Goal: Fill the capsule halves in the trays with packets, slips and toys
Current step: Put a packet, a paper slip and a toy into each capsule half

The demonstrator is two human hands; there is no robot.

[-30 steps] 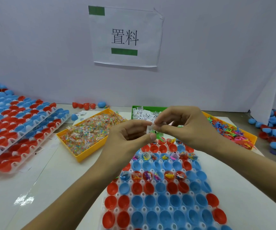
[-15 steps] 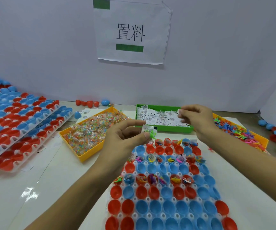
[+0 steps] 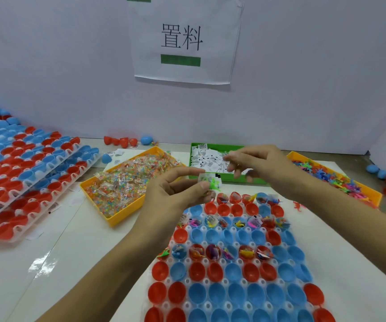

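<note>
Head view, the only one I have. My left hand (image 3: 175, 191) hangs over the far left corner of the clear plastic capsule tray (image 3: 231, 270), thumb and forefinger pinching a small bundle: a clear packet with a white paper slip (image 3: 204, 177) and a bright green toy figure (image 3: 214, 184) poking out to the right. The other left fingers curl loosely under.

My right hand (image 3: 257, 162) is over the green rectangular tray of white printed slips (image 3: 207, 159), fingers bent downward and a bit spread, blurred; I cannot tell whether the fingertips pinch a slip or hold nothing.

The capsule tray holds red and blue half-shells open side up. The far row and two rows further down carry packets, slips and coloured toys; the rows between them and the near rows hold bare shells.

Left of it, the yellow rectangular tray of clear packets with coloured beads (image 3: 122, 184) sits at an angle. On the right, the orange-yellow tray of small coloured plastic toys (image 3: 340, 180), one pink toy lying loose on the table just beside the capsule tray.

Far left, stacked trays of red and blue shells (image 3: 25, 173). Loose red and blue shells (image 3: 127, 141) by the wall. White paper sign with black characters and a green bar (image 3: 182, 40) taped on the wall above.
</note>
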